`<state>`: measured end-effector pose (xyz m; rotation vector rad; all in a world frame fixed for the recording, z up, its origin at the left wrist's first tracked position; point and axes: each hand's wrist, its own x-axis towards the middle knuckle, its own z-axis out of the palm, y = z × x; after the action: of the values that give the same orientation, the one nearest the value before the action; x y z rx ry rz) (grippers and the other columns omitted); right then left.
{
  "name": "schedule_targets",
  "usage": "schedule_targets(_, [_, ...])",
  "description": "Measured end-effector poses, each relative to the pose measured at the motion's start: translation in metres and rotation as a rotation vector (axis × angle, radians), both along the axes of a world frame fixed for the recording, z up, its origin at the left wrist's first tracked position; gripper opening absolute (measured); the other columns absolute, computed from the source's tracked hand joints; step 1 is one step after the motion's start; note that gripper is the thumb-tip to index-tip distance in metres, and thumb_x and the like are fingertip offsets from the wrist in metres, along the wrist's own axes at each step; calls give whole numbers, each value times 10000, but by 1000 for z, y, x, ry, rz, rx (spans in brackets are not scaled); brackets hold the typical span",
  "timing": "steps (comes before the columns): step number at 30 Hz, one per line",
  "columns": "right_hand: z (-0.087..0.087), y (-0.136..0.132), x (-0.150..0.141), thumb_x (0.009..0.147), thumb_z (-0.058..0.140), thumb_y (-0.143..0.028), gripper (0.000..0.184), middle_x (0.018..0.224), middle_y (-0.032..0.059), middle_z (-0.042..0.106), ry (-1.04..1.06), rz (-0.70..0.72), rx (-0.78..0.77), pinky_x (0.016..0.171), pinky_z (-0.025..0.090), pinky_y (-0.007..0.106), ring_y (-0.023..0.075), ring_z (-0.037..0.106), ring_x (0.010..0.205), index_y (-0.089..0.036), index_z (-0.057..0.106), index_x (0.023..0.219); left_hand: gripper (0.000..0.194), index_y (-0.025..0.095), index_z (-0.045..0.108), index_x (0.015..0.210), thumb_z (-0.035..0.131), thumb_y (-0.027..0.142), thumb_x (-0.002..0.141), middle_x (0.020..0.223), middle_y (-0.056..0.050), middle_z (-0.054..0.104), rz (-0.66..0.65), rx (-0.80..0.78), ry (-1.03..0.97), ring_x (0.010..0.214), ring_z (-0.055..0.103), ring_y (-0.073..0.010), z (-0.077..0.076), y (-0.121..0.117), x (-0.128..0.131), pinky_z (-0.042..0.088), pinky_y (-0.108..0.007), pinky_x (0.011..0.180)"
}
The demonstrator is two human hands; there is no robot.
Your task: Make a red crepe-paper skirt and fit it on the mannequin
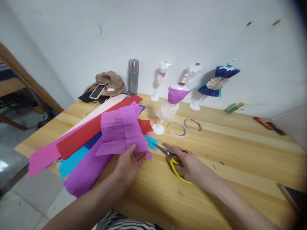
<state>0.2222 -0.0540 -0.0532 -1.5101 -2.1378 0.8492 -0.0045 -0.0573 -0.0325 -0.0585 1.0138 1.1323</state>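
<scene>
My left hand (130, 163) pinches the near edge of a folded purple crepe paper sheet (115, 127), thumb on top. That sheet lies over a stack of paper strips. Closed round the handles of a pair of scissors (169, 154), one handle yellow and one red, is my right hand (190, 164). The dark blades point left, their tips touching or just over a small bunch of blue paper scraps (152, 142). A small purple scrap (150, 156) lies beside my left fingertips. Behind stands a mini dress form in a purple top and pale skirt (177, 94).
Red (79, 140) and several other coloured paper strips reach over the table's left edge. Two wire coils (177, 129) lie by the dress form's base. More dress forms (216, 83), a flask (133, 76) and a phone (97, 91) on brown cloth stand along the wall.
</scene>
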Motion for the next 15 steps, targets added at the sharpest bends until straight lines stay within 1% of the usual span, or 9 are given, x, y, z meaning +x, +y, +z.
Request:
schedule_targets(2, [7,0,0,756,512,-117,688,943,108,734,-147,69,6,623,498,313,228,672,728,-187,507,1441,242,125,644,725,519,136,932,706,-73,707,-2,22,10,691,677,-160,-2,-2,-2,564,-290,752])
schedule_targets(4, [14,-1,0,751,487,-88,705,1090,145,731,-219,88,27,697,525,336,269,708,877,-195,505,1448,165,129,646,758,564,130,900,732,-66,712,2,60,16,700,676,-161,-4,-4,-4,559,-292,748])
schedule_targets(5, [16,-2,-1,747,487,-82,712,1096,146,735,-256,78,48,704,528,342,281,713,897,-209,510,1447,128,131,646,770,587,132,883,746,-61,713,9,84,21,706,675,-161,-5,-5,-5,556,-294,747])
schedule_targets(6, [17,-4,-2,746,493,-83,720,1058,141,746,-298,65,63,680,524,342,288,719,869,-222,507,1452,86,132,647,787,612,139,865,765,-58,715,16,113,30,718,674,-162,-6,-6,-6,552,-297,751])
schedule_targets(8, [19,-7,-5,751,524,-106,725,931,128,760,-384,32,84,592,491,329,288,716,745,-236,495,1464,26,136,654,834,668,153,821,814,-50,717,28,179,60,760,671,-168,-7,-7,-7,545,-308,777])
schedule_targets(10, [20,-11,-9,761,561,-145,688,844,119,755,-463,-6,116,513,434,316,283,689,637,-245,525,1440,121,143,664,896,704,176,787,888,-49,722,39,250,95,837,672,-182,-6,-8,-9,537,-326,832])
schedule_targets(12, [22,-11,-14,783,578,-171,601,833,120,753,-520,-52,166,490,411,317,284,678,610,-267,588,1376,190,152,670,953,713,192,773,971,-52,723,39,310,117,942,666,-201,0,-9,-11,522,-340,900])
schedule_targets(14, [25,-6,-20,815,579,-187,534,876,126,754,-509,-69,215,517,444,330,291,690,649,-274,611,1340,221,158,674,989,706,202,775,1023,-56,719,32,356,142,1026,649,-211,9,-9,-14,509,-341,940])
schedule_targets(15, [27,0,-23,824,585,-189,527,937,131,753,-456,-52,239,563,482,344,302,705,718,-269,602,1345,226,163,677,997,701,201,776,1026,-55,717,29,375,159,1046,643,-212,14,-9,-16,509,-337,943])
